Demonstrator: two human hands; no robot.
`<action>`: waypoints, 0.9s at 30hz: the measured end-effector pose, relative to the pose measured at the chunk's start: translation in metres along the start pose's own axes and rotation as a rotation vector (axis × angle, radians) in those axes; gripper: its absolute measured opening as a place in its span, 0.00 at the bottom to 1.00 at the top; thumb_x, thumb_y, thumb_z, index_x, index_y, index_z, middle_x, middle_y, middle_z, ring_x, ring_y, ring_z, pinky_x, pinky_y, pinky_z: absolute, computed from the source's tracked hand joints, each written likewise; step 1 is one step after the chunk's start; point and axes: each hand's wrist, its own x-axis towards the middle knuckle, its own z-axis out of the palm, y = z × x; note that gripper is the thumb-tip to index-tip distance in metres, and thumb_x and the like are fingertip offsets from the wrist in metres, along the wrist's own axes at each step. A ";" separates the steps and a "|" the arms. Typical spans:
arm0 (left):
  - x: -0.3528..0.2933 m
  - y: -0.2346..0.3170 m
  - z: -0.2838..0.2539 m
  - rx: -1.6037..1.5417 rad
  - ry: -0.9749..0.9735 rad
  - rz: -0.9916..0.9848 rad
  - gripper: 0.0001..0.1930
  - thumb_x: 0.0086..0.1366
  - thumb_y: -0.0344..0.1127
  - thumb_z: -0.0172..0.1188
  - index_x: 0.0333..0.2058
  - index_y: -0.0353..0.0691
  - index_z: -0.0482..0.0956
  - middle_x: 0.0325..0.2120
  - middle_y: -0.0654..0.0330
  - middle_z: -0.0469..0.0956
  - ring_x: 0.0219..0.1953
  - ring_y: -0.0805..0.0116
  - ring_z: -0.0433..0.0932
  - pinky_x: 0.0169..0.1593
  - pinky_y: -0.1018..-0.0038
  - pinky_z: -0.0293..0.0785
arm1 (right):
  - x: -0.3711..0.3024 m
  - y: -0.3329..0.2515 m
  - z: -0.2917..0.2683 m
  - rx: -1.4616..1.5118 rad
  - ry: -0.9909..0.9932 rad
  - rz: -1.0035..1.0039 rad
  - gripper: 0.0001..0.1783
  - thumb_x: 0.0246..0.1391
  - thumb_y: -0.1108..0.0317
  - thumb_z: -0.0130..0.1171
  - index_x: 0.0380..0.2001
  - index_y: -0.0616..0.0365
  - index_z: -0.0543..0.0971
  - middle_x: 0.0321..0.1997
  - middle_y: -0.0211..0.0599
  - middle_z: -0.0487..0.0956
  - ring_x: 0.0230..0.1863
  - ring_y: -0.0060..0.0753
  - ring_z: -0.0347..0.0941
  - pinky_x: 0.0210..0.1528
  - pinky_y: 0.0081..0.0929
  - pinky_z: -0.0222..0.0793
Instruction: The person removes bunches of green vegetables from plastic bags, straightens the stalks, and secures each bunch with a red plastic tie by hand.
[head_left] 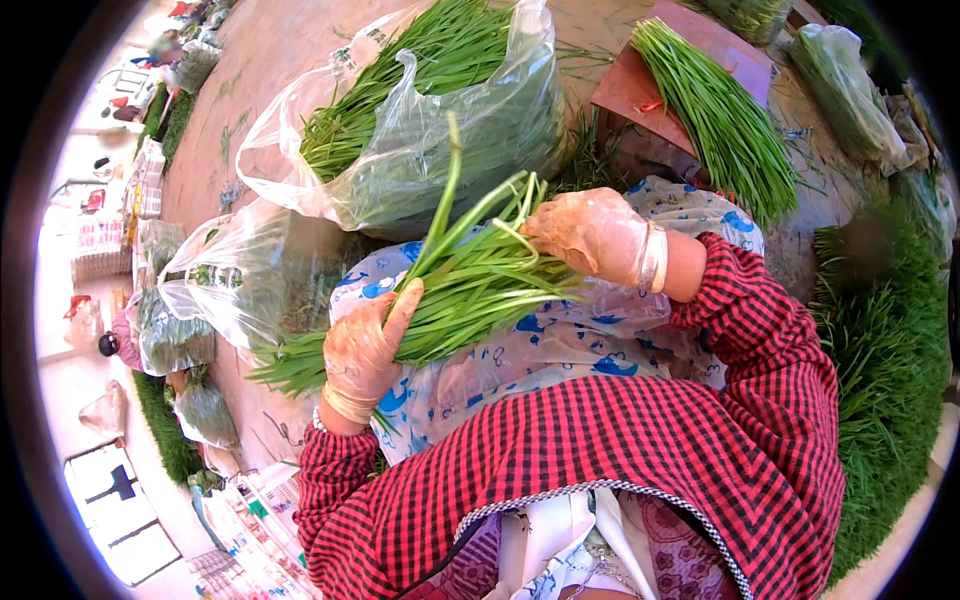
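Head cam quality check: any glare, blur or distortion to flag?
Head view: far left blown out toward white; bright highlights on the big clear bag; a soft dark smudge over the green pile at right; fisheye warp toward the rim, black corners. Same view, centre: left hand, right hand and held green stalks look reasonably sharp.

Left hand (366,350) gripping, thumb extended; right hand (588,236) farther forward, fingers curled.
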 end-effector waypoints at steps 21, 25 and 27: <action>-0.002 -0.004 0.000 0.034 -0.015 0.065 0.45 0.42 0.25 0.67 0.65 0.56 0.70 0.47 0.60 0.80 0.40 0.57 0.81 0.40 0.66 0.76 | 0.013 0.048 -0.023 0.183 0.293 0.018 0.24 0.52 0.50 0.69 0.46 0.55 0.83 0.57 0.49 0.77 0.63 0.51 0.70 0.65 0.41 0.65; 0.001 0.001 -0.002 0.063 -0.024 0.091 0.41 0.46 0.29 0.67 0.64 0.55 0.72 0.48 0.60 0.80 0.40 0.59 0.81 0.40 0.66 0.76 | 0.028 0.034 -0.011 0.225 0.090 -0.104 0.13 0.53 0.58 0.67 0.30 0.58 0.84 0.42 0.40 0.83 0.59 0.50 0.72 0.62 0.41 0.67; -0.004 0.000 -0.001 0.069 -0.005 0.096 0.38 0.48 0.33 0.68 0.62 0.54 0.73 0.48 0.60 0.80 0.40 0.59 0.81 0.40 0.66 0.76 | 0.024 0.031 -0.015 0.295 0.117 -0.097 0.11 0.53 0.60 0.66 0.29 0.57 0.83 0.38 0.39 0.83 0.53 0.49 0.75 0.59 0.41 0.68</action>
